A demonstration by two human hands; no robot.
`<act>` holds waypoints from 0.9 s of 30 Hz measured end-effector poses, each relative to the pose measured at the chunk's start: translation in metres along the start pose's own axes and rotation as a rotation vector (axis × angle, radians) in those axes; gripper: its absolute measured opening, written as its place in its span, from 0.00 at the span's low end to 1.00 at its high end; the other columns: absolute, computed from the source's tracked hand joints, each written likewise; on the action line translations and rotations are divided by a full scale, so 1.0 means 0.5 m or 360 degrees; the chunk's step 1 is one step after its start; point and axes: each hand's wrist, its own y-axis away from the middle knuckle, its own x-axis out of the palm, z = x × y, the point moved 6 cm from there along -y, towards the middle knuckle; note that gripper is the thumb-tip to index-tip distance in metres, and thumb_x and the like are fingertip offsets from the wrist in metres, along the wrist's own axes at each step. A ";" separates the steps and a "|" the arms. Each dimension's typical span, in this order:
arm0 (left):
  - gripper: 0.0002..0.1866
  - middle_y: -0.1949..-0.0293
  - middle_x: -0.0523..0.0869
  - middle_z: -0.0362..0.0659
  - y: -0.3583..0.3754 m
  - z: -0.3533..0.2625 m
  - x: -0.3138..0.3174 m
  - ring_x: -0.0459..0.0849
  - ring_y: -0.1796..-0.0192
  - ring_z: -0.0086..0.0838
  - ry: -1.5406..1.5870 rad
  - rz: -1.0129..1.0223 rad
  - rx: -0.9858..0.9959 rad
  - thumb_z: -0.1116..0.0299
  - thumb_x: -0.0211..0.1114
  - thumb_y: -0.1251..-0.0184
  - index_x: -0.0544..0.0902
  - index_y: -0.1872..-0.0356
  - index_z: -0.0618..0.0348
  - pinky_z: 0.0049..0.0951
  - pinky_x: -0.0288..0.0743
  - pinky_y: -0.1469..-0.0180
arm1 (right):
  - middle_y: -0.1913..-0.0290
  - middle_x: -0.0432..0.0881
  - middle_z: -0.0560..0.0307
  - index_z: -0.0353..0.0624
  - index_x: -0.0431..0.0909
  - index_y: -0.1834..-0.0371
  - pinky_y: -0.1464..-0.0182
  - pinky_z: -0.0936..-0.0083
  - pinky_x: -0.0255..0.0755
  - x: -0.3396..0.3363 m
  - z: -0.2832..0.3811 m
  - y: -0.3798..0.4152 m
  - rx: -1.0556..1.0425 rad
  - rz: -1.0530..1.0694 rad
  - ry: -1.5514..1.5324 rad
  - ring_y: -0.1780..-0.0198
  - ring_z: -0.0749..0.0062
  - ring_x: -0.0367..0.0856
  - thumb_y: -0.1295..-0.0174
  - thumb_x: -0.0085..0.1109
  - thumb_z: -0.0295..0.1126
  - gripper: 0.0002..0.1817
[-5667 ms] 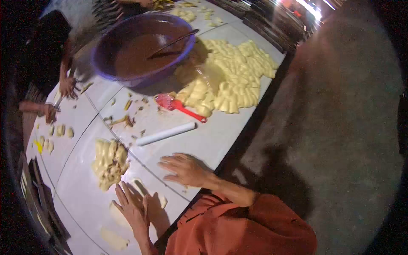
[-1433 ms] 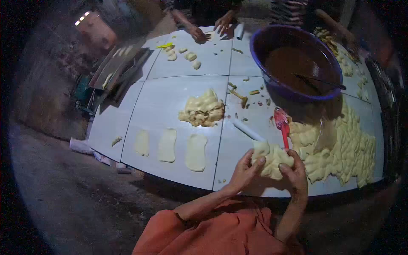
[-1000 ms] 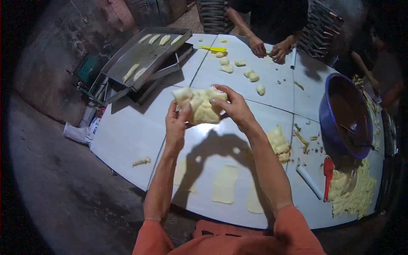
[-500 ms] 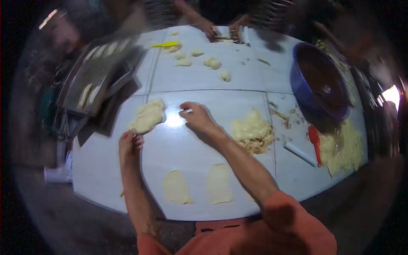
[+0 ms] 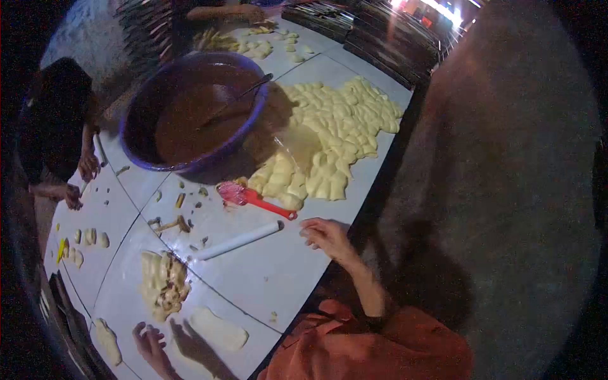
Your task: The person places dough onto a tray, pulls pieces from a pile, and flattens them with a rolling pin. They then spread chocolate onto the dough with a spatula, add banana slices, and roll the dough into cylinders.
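My right hand (image 5: 326, 237) is over the table's near edge with its fingers apart and nothing in it, close to a red spatula (image 5: 272, 206) and a white roller (image 5: 237, 240). My left hand (image 5: 151, 343) hovers low in the view, fingers spread, holding nothing. Just above it lies a heap of pale dough pieces with brown filling (image 5: 164, 285). Beside that hand is a flat oval of dough (image 5: 219, 329), and another flattened piece (image 5: 107, 342) lies at the lower left.
A large purple basin (image 5: 171, 168) of brown filling holds a long spoon. Many dough pieces (image 5: 335, 126) cover the table beyond it. Co-workers' hands are at the left edge and far end. Dark stacked trays (image 5: 380, 47) stand at the far right corner.
The view has swung right toward the basin and dough pieces. My right hand has moved from the middle of the table to its near edge. My left hand is away from the dough it was touching.
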 end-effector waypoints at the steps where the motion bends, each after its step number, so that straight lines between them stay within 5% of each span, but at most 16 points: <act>1: 0.19 0.63 0.85 0.40 0.025 -0.043 0.118 0.84 0.63 0.23 0.0167 0.0171 0.0022 0.61 0.65 0.20 0.78 0.37 0.58 0.22 0.76 0.63 | 0.54 0.88 0.60 0.41 0.83 0.39 0.57 0.78 0.79 -0.104 -0.028 -0.006 0.0058 -0.0254 -0.0049 0.58 0.80 0.84 0.25 0.63 0.32 0.15; 4: 0.21 0.57 0.88 0.44 0.117 -0.198 0.448 0.87 0.57 0.26 0.0263 0.0869 0.0036 0.68 0.68 0.23 0.78 0.34 0.60 0.25 0.79 0.53 | 0.58 0.88 0.59 0.37 0.84 0.43 0.62 0.78 0.80 -0.305 -0.039 -0.006 0.0088 -0.0772 -0.0070 0.66 0.77 0.83 0.27 0.65 0.39 0.18; 8: 0.24 0.48 0.89 0.49 0.218 -0.355 0.780 0.89 0.48 0.30 0.0150 0.1284 0.0285 0.63 0.72 0.26 0.80 0.37 0.66 0.29 0.83 0.51 | 0.61 0.90 0.52 0.37 0.87 0.48 0.57 0.69 0.81 -0.378 -0.046 -0.060 0.0176 -0.0616 0.0389 0.63 0.67 0.89 0.28 0.64 0.45 0.21; 10: 0.24 0.45 0.88 0.48 0.239 -0.397 0.878 0.88 0.45 0.32 0.0083 0.1237 0.0308 0.62 0.72 0.25 0.79 0.36 0.66 0.31 0.84 0.50 | 0.59 0.90 0.43 0.37 0.88 0.49 0.54 0.63 0.82 -0.357 -0.029 -0.089 0.0075 -0.0486 0.0679 0.60 0.54 0.91 0.28 0.63 0.48 0.22; 11: 0.24 0.45 0.88 0.48 0.242 -0.407 0.913 0.88 0.44 0.34 0.0183 0.1143 0.0302 0.62 0.72 0.25 0.80 0.36 0.66 0.33 0.84 0.46 | 0.66 0.90 0.52 0.36 0.89 0.52 0.61 0.71 0.80 -0.347 -0.020 -0.104 0.0092 -0.0469 0.0810 0.66 0.70 0.88 0.29 0.66 0.48 0.22; 12: 0.26 0.36 0.83 0.51 0.235 -0.396 0.947 0.83 0.35 0.40 0.0125 0.1189 0.0228 0.61 0.70 0.24 0.76 0.31 0.62 0.39 0.78 0.35 | 0.63 0.91 0.47 0.38 0.89 0.52 0.55 0.64 0.81 -0.339 -0.004 -0.111 0.0034 -0.0521 0.1034 0.62 0.57 0.90 0.30 0.65 0.53 0.25; 15: 0.29 0.31 0.76 0.51 0.265 -0.402 0.986 0.74 0.28 0.39 0.0528 0.0987 0.0025 0.63 0.69 0.24 0.71 0.29 0.61 0.41 0.72 0.29 | 0.60 0.91 0.41 0.38 0.89 0.51 0.51 0.58 0.80 -0.313 0.046 -0.130 0.0248 -0.0573 0.0899 0.57 0.46 0.90 0.32 0.66 0.56 0.28; 18: 0.29 0.30 0.73 0.50 0.314 -0.401 1.000 0.73 0.29 0.38 0.0938 0.0839 -0.0431 0.64 0.68 0.24 0.68 0.28 0.59 0.40 0.74 0.32 | 0.59 0.90 0.38 0.37 0.88 0.51 0.51 0.56 0.80 -0.302 0.054 -0.147 0.0238 -0.0638 0.0776 0.56 0.43 0.90 0.33 0.68 0.56 0.28; 20: 0.28 0.33 0.70 0.47 0.334 -0.384 1.024 0.75 0.34 0.36 0.1131 0.0729 -0.0422 0.64 0.66 0.23 0.67 0.29 0.58 0.38 0.77 0.35 | 0.58 0.90 0.38 0.35 0.86 0.53 0.52 0.55 0.80 -0.291 0.048 -0.161 0.0128 -0.0639 0.0739 0.56 0.41 0.89 0.34 0.70 0.52 0.26; 21: 0.28 0.34 0.70 0.47 0.337 -0.384 1.036 0.76 0.34 0.36 0.1183 0.0733 -0.0532 0.65 0.66 0.23 0.67 0.29 0.59 0.39 0.77 0.35 | 0.64 0.88 0.45 0.34 0.82 0.57 0.55 0.62 0.79 -0.287 0.052 -0.164 -0.0024 -0.0665 0.0733 0.60 0.52 0.89 0.35 0.71 0.43 0.20; 22: 0.28 0.35 0.70 0.47 0.341 -0.385 1.044 0.77 0.35 0.35 0.1236 0.0732 -0.0646 0.66 0.66 0.23 0.67 0.29 0.59 0.39 0.77 0.36 | 0.64 0.88 0.45 0.34 0.82 0.57 0.55 0.62 0.79 -0.282 0.042 -0.165 -0.0023 -0.0648 0.0734 0.60 0.52 0.89 0.35 0.71 0.43 0.20; 24: 0.26 0.38 0.73 0.45 0.346 -0.386 1.048 0.78 0.39 0.32 0.1382 0.0710 -0.0729 0.66 0.67 0.23 0.67 0.31 0.55 0.38 0.78 0.37 | 0.67 0.82 0.56 0.35 0.79 0.60 0.61 0.70 0.76 -0.275 0.002 -0.172 -0.0070 -0.0641 0.0122 0.65 0.69 0.82 0.36 0.71 0.34 0.14; 25: 0.24 0.42 0.76 0.42 0.348 -0.385 1.051 0.79 0.43 0.28 0.1525 0.0706 -0.0807 0.67 0.68 0.23 0.67 0.34 0.51 0.37 0.78 0.38 | 0.66 0.77 0.63 0.37 0.77 0.61 0.66 0.75 0.73 -0.282 -0.057 -0.185 -0.0376 -0.0694 0.0126 0.68 0.79 0.73 0.37 0.69 0.29 0.10; 27: 0.25 0.44 0.77 0.42 0.346 -0.365 1.058 0.80 0.44 0.29 0.1460 0.0732 -0.0763 0.65 0.69 0.24 0.67 0.34 0.52 0.36 0.79 0.40 | 0.61 0.81 0.60 0.38 0.76 0.54 0.67 0.75 0.74 -0.303 -0.059 -0.156 -0.0025 -0.0466 -0.0281 0.67 0.80 0.76 0.35 0.69 0.29 0.13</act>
